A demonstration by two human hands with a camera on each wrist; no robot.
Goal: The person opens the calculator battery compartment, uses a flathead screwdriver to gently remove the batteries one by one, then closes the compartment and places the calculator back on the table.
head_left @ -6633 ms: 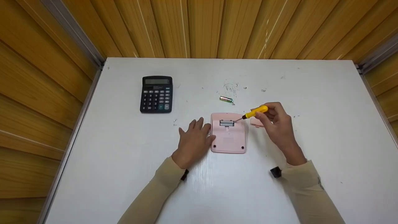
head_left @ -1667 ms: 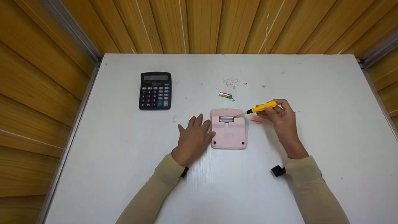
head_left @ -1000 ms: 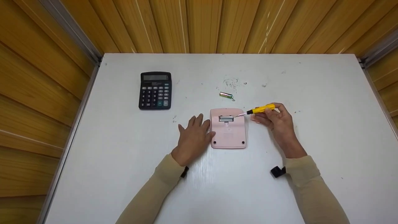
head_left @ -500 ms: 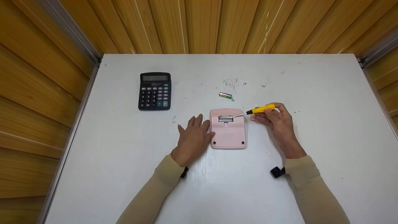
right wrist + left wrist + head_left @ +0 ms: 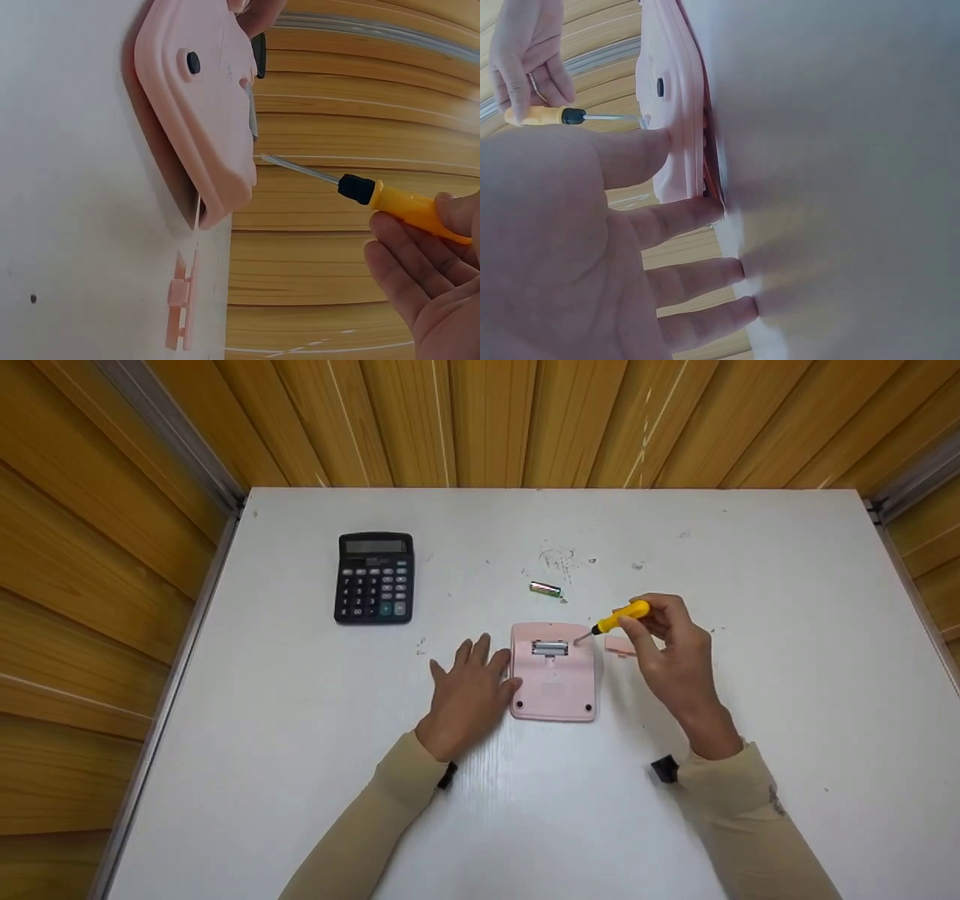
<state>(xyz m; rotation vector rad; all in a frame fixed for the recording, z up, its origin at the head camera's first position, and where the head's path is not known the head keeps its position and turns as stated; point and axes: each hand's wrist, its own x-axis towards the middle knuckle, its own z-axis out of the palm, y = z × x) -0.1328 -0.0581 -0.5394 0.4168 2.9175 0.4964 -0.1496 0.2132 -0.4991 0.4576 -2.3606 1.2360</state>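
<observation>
A pink calculator (image 5: 553, 682) lies face down on the white table, its battery compartment uncovered with a silvery battery (image 5: 550, 648) inside. My left hand (image 5: 469, 697) rests at its left side, fingers spread, thumb touching the calculator's edge. In my right hand (image 5: 675, 660) I grip a screwdriver (image 5: 622, 616) with a yellow handle and black collar. Its metal tip points down-left, close over the pink back just right of the compartment; the right wrist view shows the screwdriver shaft (image 5: 300, 168) clearly. A pink battery cover (image 5: 619, 646) lies right of the calculator, partly hidden behind my right hand.
A loose battery (image 5: 545, 589) lies beyond the pink calculator. A black calculator (image 5: 374, 578) sits face up at the back left. Wood-patterned panels (image 5: 487, 424) rise behind the table (image 5: 300, 780) and along its sides.
The screwdriver tip has come out of the compartment's right end and shifted slightly right, its handle tilting steeper. The pink calculator has slid slightly right. My left hand stays nearly still.
</observation>
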